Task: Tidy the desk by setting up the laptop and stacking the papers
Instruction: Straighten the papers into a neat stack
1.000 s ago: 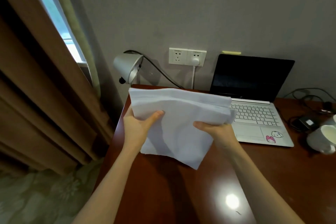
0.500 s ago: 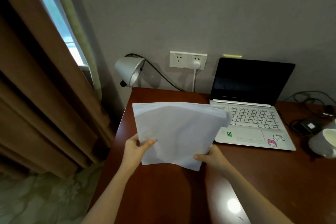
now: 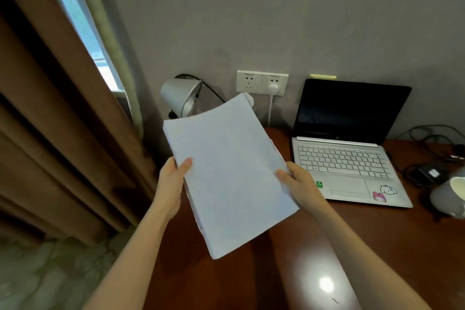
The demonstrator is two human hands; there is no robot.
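Observation:
A stack of white papers (image 3: 231, 173) is held up above the left part of the brown desk (image 3: 377, 246), turned lengthwise and tilted with its far end raised. My left hand (image 3: 172, 184) grips its left edge, thumb on top. My right hand (image 3: 299, 184) grips its right edge, thumb on top. The sheets look roughly squared, with a few edges sticking out on the right side. A silver laptop (image 3: 347, 166) stands open on the desk to the right, its screen dark, with stickers on the palm rest.
A grey desk lamp (image 3: 180, 95) sits at the back left corner under a wall socket (image 3: 261, 82) with a white plug. A white mug (image 3: 450, 196) and black cables with a charger (image 3: 427, 171) lie at the far right. Brown curtains (image 3: 63, 133) hang on the left.
The paper stack has turned from lying broadside to lengthwise and has risen. Both hands have shifted from its near edge to its long sides.

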